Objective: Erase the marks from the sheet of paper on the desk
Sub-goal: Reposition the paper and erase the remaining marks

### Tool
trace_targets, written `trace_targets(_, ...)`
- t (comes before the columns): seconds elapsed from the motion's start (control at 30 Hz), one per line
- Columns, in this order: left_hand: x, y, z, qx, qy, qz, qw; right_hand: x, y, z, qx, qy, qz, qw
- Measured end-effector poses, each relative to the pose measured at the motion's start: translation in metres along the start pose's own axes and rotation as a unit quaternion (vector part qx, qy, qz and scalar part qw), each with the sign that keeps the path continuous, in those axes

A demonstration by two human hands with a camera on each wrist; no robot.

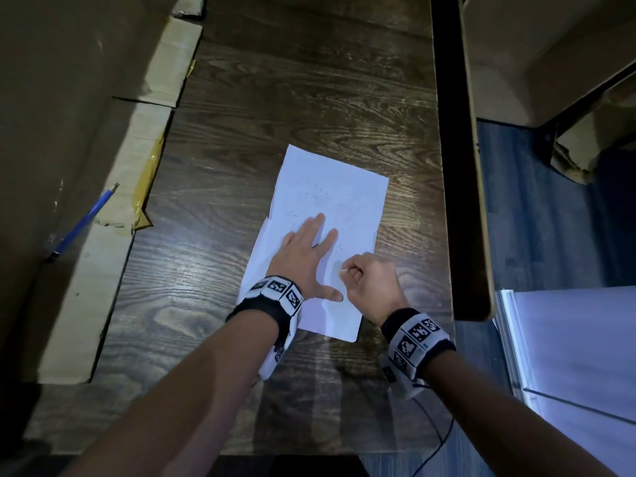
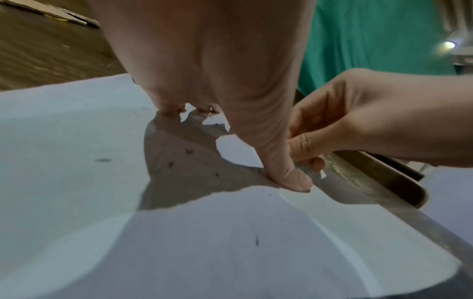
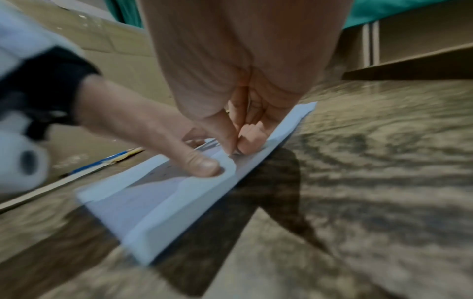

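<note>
A white sheet of paper (image 1: 344,187) lies on the dark wooden desk (image 1: 275,98), with faint short pencil marks (image 1: 309,194) scattered over it. My left hand (image 1: 309,259) presses flat on the sheet's lower half, fingers spread and thumb (image 2: 289,174) stretched out to the right. Just right of that thumb, my right hand (image 1: 347,271) is curled and pinches a small white eraser (image 1: 343,271) against the paper. In the left wrist view several dark marks (image 2: 256,240) show on the paper (image 2: 64,151). The right wrist view is blurred, and the right hand's fingertips (image 3: 238,145) meet at the sheet (image 3: 179,202).
A large cardboard box (image 1: 69,98) runs along the desk's left side, with a blue pencil (image 1: 84,222) lying on its flap. The desk's right edge (image 1: 444,201) is close to the paper. Beyond it stands a wooden board (image 1: 478,166). A thin cable (image 1: 444,438) hangs near my right wrist.
</note>
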State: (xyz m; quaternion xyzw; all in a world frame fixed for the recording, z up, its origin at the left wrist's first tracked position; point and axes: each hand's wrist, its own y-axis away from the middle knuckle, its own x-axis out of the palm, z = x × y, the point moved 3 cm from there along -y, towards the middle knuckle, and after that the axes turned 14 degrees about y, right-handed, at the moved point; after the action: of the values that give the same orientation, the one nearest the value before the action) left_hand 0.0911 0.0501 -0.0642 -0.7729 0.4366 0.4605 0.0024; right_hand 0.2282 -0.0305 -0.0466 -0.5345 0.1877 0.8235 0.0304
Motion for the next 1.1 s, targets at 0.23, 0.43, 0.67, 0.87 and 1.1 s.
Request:
trace_targets(0.23, 0.004, -0.002, 0.002, -0.007, -0.005, 0.000, 1.000, -0.012, -0.051, 0.021, -0.015, 0.025, -0.032, 0.999)
trace_targets(0.43, 0.002, -0.002, 0.002, -0.011, -0.017, -0.003, 1.000, 0.001, 0.003, 0.027, -0.011, 0.004, -0.006, 1.000)
trace_targets(0.67, 0.003, -0.003, -0.001, -0.031, -0.015, 0.003, 0.999, -0.010, -0.053, 0.030, 0.044, -0.005, -0.053, 0.998)
trace_targets(0.87, 0.000, -0.002, -0.001, -0.023, -0.009, 0.003, 1.000, -0.013, -0.028, 0.033, 0.030, 0.010, -0.009, 0.999)
trace_targets(1.1, 0.001, -0.002, 0.000, -0.024, -0.011, 0.000, 1.000, -0.004, -0.009, 0.025, 0.046, -0.018, -0.022, 0.999)
